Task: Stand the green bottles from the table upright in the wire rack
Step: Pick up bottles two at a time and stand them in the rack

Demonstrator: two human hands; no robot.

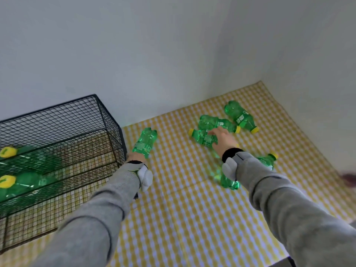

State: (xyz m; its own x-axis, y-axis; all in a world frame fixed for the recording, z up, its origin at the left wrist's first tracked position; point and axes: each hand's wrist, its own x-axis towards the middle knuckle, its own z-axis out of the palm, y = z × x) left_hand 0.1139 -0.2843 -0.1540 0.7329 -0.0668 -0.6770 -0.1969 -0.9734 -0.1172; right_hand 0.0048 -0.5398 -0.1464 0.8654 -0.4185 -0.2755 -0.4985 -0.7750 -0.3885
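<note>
The left hand (134,156) is closed round the neck end of a green bottle (144,142), which points away from the person with its base toward the wall. Most of this hand is hidden behind the bottle and the grey sleeve (107,205); whether the bottle rests on the cloth or is lifted clear cannot be told.

The right hand (223,140) lies palm down with fingers curled over a second bottle (203,137), which lies on its side, yellow cap pointing left. The fingers touch it; a full grasp cannot be confirmed.

Just behind that bottle and touching it lies a third bottle (216,122), cap to the right. A fourth bottle (241,116) lies near it toward the corner, cap toward the person. A fifth bottle (267,160) lies partly hidden under the right sleeve (285,191), its base (229,182) showing on the near side.

All rest on a table covered with a yellow checked cloth (183,218), set against pale walls.

The black wire rack (63,120) stands at the left, just beside the left hand. Two bottles stand upright inside it, seen by their yellow caps (7,152) at the rack's left end.
</note>
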